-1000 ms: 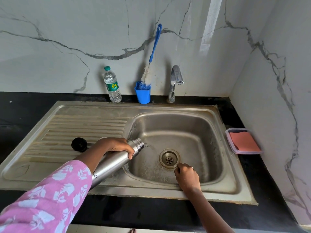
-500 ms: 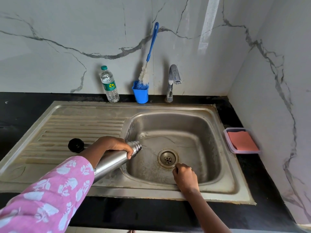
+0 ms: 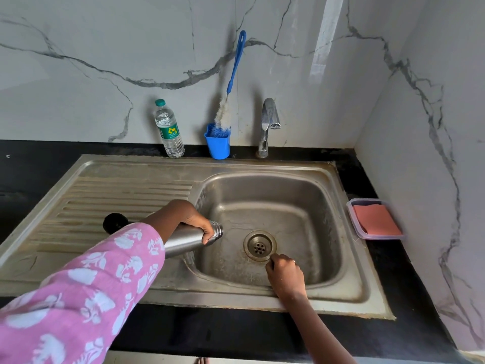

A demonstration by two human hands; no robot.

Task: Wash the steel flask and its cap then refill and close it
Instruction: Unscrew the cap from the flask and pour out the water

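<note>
My left hand (image 3: 190, 219) grips the steel flask (image 3: 187, 239) near its neck and holds it almost level, with the open mouth over the left side of the sink basin (image 3: 309, 206). The flask's black cap (image 3: 114, 223) lies on the ribbed drainboard, just left of my left forearm. My right hand (image 3: 284, 275) rests inside the basin by the front wall, just below the drain (image 3: 259, 245). Its fingers are curled and I see nothing in them.
A tap (image 3: 269, 124) stands behind the basin with no water running. Left of it are a blue cup (image 3: 217, 144) with a long blue bottle brush (image 3: 233, 82) and a plastic water bottle (image 3: 169, 130). A clear tray with an orange sponge (image 3: 376, 219) sits on the right counter.
The thin stream of water from the flask's mouth has stopped. Both hands have stayed about where they were.
</note>
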